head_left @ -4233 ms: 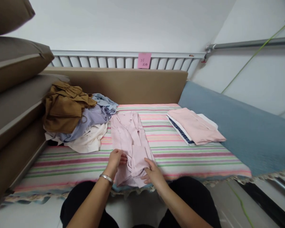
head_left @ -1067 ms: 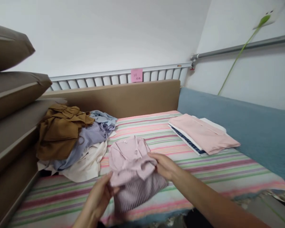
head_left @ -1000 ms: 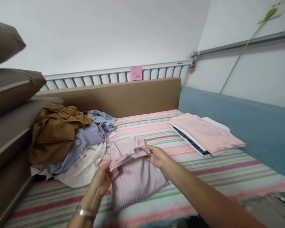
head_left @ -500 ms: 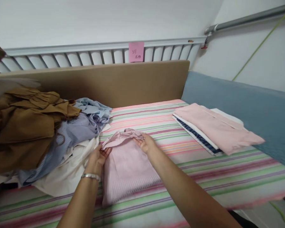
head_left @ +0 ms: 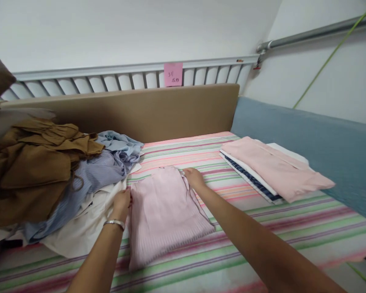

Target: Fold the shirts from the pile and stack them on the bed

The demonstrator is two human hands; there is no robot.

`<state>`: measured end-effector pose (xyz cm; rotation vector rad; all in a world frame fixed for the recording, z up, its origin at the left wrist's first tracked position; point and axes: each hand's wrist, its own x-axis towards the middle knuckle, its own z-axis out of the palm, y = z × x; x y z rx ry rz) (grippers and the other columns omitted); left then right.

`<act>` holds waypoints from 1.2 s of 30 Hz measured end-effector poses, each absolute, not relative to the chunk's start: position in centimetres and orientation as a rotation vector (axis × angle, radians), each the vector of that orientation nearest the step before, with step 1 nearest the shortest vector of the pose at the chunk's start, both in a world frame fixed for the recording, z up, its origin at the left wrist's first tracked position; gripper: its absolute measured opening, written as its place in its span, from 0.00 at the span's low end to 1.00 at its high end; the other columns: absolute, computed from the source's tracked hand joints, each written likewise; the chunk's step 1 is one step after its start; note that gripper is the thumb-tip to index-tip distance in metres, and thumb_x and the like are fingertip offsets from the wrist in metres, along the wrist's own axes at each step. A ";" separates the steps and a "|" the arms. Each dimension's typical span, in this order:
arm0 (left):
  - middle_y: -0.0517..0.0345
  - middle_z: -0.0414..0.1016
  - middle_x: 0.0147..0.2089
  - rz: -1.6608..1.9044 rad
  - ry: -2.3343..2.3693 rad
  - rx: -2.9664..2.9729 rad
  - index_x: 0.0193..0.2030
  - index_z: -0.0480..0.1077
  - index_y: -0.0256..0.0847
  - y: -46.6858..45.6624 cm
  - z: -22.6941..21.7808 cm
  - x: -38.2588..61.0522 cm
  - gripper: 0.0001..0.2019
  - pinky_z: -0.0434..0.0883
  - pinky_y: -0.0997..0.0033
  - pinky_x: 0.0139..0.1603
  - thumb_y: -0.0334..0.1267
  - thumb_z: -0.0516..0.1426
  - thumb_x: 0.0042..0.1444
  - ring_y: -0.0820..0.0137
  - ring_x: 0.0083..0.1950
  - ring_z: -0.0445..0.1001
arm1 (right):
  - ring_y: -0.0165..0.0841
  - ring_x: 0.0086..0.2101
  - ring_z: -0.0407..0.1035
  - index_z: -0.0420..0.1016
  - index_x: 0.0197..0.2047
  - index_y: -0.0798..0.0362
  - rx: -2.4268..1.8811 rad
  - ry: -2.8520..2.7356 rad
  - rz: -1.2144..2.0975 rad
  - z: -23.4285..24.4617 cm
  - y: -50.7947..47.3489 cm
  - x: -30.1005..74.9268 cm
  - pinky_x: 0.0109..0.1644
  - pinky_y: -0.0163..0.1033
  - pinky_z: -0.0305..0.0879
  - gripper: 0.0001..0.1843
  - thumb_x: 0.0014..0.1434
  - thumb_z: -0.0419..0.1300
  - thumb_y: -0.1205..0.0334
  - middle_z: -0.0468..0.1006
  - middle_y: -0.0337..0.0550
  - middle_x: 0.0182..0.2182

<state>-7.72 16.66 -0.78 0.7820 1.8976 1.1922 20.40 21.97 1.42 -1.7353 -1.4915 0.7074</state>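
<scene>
A pale pink ribbed garment (head_left: 166,215) lies folded into a rough rectangle on the striped bedsheet (head_left: 183,152). My left hand (head_left: 122,200) is at its far left corner, fingers curled on the edge and partly hidden under it. At the far right corner, my right hand (head_left: 193,178) pinches the cloth between thumb and fingers. Loose fabric layers show along the garment's right side. A bracelet (head_left: 115,223) circles my left wrist.
On the left is a heap with a brown garment (head_left: 33,171), a bluish striped garment (head_left: 99,169) and a cream-white cloth (head_left: 79,230). Folded clothes, topped by a pink garment (head_left: 271,165), are stacked at right. A tan padded board (head_left: 158,112) and blue panel (head_left: 293,122) border the bed.
The garment's far edge, earlier lifted and bunched between both hands, now lies flat, folded under or down. My right hand has turned, knuckles up; the left has moved slightly left.
</scene>
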 end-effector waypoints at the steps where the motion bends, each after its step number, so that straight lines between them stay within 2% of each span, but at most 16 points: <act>1: 0.60 0.62 0.15 1.133 1.914 0.755 0.21 0.63 0.39 17.2 -0.7 -7.8 0.10 0.65 0.71 0.22 0.40 0.54 0.50 0.71 0.17 0.64 | 0.34 0.42 0.71 0.79 0.34 0.53 -1.757 -1.524 0.711 1.3 22.7 20.3 0.46 0.34 0.61 0.12 0.57 0.53 0.66 0.80 0.44 0.38; 5: 0.60 0.63 0.14 0.999 1.977 0.734 0.19 0.63 0.39 18.8 -0.4 -7.9 0.11 0.64 0.69 0.21 0.41 0.56 0.47 0.71 0.17 0.63 | 0.33 0.37 0.72 0.79 0.30 0.54 -1.803 -1.632 0.735 0.6 24.7 19.1 0.38 0.32 0.60 0.13 0.58 0.55 0.60 0.81 0.43 0.31; 8: 0.61 0.64 0.17 1.041 2.043 0.870 0.22 0.65 0.39 18.5 -0.3 -7.8 0.08 0.63 0.71 0.24 0.40 0.57 0.46 0.70 0.21 0.64 | 0.32 0.36 0.72 0.79 0.32 0.53 -1.794 -1.679 0.718 0.3 25.1 18.0 0.37 0.30 0.59 0.12 0.58 0.55 0.59 0.80 0.41 0.33; 10: 0.58 0.68 0.23 1.107 2.117 0.993 0.25 0.66 0.40 17.9 -0.1 -7.9 0.07 0.62 0.72 0.28 0.40 0.54 0.49 0.69 0.27 0.68 | 0.31 0.37 0.71 0.78 0.34 0.53 -1.797 -1.690 0.668 0.4 24.9 17.7 0.38 0.31 0.59 0.11 0.59 0.54 0.61 0.80 0.42 0.35; 13: 0.52 0.73 0.32 1.156 2.236 1.185 0.32 0.67 0.40 16.7 -0.1 -8.1 0.08 0.62 0.70 0.34 0.41 0.51 0.54 0.64 0.37 0.71 | 0.35 0.41 0.69 0.76 0.35 0.55 -1.823 -1.698 0.549 0.3 24.3 17.5 0.43 0.35 0.58 0.12 0.60 0.53 0.60 0.78 0.49 0.39; 17: 0.47 0.74 0.30 0.834 2.482 1.473 0.38 0.68 0.39 15.9 -1.2 -7.8 0.13 0.63 0.66 0.35 0.45 0.48 0.58 0.58 0.36 0.73 | 0.41 0.46 0.65 0.74 0.39 0.58 -1.909 -1.806 0.289 -0.9 23.8 17.1 0.48 0.42 0.55 0.13 0.62 0.50 0.62 0.74 0.57 0.42; 20: 0.46 0.74 0.29 0.728 2.532 1.511 0.42 0.69 0.38 15.9 -1.8 -7.2 0.15 0.65 0.63 0.36 0.47 0.50 0.57 0.56 0.35 0.74 | 0.42 0.45 0.65 0.72 0.41 0.58 -1.941 -1.867 0.208 -1.9 23.8 16.9 0.49 0.43 0.55 0.12 0.62 0.50 0.62 0.74 0.58 0.41; 22: 0.43 0.76 0.33 0.739 2.514 1.562 0.46 0.68 0.37 15.7 -1.6 -7.0 0.18 0.66 0.61 0.38 0.48 0.50 0.57 0.54 0.37 0.75 | 0.40 0.45 0.65 0.72 0.42 0.57 -1.887 -1.842 0.223 -1.9 23.9 17.4 0.49 0.41 0.56 0.11 0.61 0.52 0.61 0.75 0.55 0.42; 25: 0.35 0.72 0.48 0.822 2.490 1.846 0.54 0.63 0.31 14.7 -1.0 -7.0 0.23 0.66 0.56 0.49 0.48 0.48 0.59 0.52 0.50 0.71 | 0.36 0.45 0.66 0.72 0.44 0.55 -1.721 -1.736 0.231 -0.6 23.4 19.0 0.49 0.37 0.58 0.12 0.60 0.52 0.62 0.75 0.49 0.43; 27: 0.34 0.66 0.57 0.897 2.406 2.075 0.57 0.60 0.30 13.7 -1.1 -7.0 0.25 0.61 0.55 0.57 0.47 0.46 0.60 0.52 0.59 0.63 | 0.34 0.41 0.69 0.74 0.40 0.53 -1.668 -1.692 0.313 0.4 22.6 20.3 0.45 0.35 0.60 0.12 0.60 0.51 0.62 0.77 0.45 0.39; 29: 0.37 0.61 0.62 0.885 2.294 2.193 0.59 0.60 0.33 12.6 -2.0 -6.5 0.24 0.57 0.53 0.62 0.46 0.45 0.61 0.54 0.65 0.57 | 0.32 0.34 0.70 0.75 0.34 0.52 -1.725 -1.674 0.518 1.2 21.6 21.0 0.38 0.33 0.60 0.12 0.59 0.50 0.61 0.78 0.41 0.32; 33: 0.38 0.59 0.64 0.704 2.266 2.197 0.58 0.63 0.36 11.5 -4.5 -4.8 0.23 0.56 0.48 0.62 0.45 0.46 0.61 0.52 0.68 0.49 | 0.29 0.21 0.68 0.73 0.24 0.53 -1.892 -1.610 0.853 1.3 20.9 20.5 0.29 0.33 0.59 0.13 0.57 0.54 0.59 0.77 0.40 0.23; 36: 0.37 0.57 0.65 0.608 2.317 2.191 0.60 0.62 0.35 11.4 -5.5 -4.1 0.24 0.57 0.46 0.60 0.45 0.44 0.62 0.50 0.69 0.48 | 0.28 0.14 0.63 0.69 0.18 0.54 -1.957 -1.580 0.967 1.0 21.4 19.4 0.24 0.34 0.57 0.18 0.56 0.56 0.57 0.72 0.41 0.13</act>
